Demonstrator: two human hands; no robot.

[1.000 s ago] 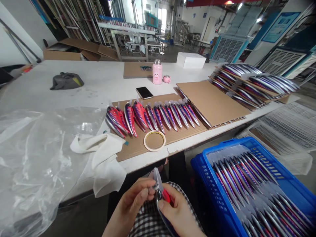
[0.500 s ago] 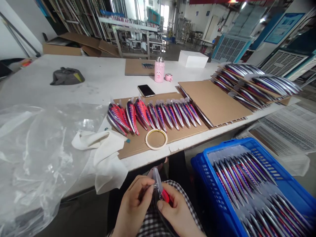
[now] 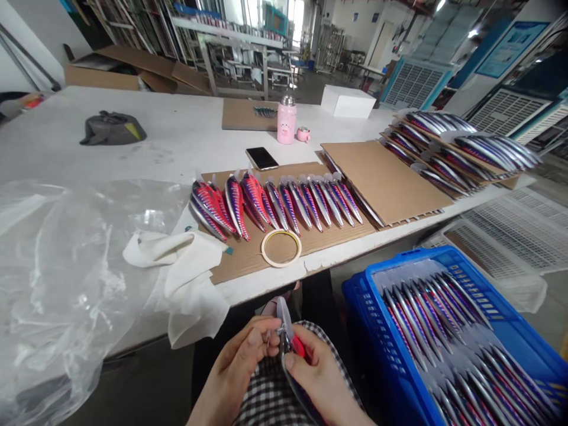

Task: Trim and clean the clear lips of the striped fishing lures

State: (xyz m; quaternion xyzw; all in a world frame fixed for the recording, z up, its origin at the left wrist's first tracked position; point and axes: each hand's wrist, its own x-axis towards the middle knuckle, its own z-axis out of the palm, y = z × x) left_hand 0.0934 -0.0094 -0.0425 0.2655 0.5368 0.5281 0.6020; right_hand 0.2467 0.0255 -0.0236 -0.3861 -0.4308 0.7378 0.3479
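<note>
My right hand [image 3: 317, 370] is closed around a fishing lure [image 3: 288, 355] held over my lap, with its clear lip pointing up. The lure has a dark, shiny body and red on one side. At the nose, just below the lip, the fingertips of my left hand [image 3: 248, 361] are pinched together; what is between them is too small to make out. On the table ahead, a row of similar lures [image 3: 306, 201] in purple, red and silver lies on a cardboard sheet [image 3: 248, 257]. A roll of tape [image 3: 264, 251] lies in front of them.
At right stands a blue crate [image 3: 377, 319] holding many lures. Stacked cardboard [image 3: 386, 183] with more lures lies on the table's right. A white cloth [image 3: 190, 290] and clear plastic bag [image 3: 89, 266] cover the left. Behind are a phone [image 3: 261, 158] and pink bottle [image 3: 286, 124].
My left fingers have shifted slightly at the lure's nose and the clear lip stands a little higher. The right hand still holds the lure. The view has tilted slightly.
</note>
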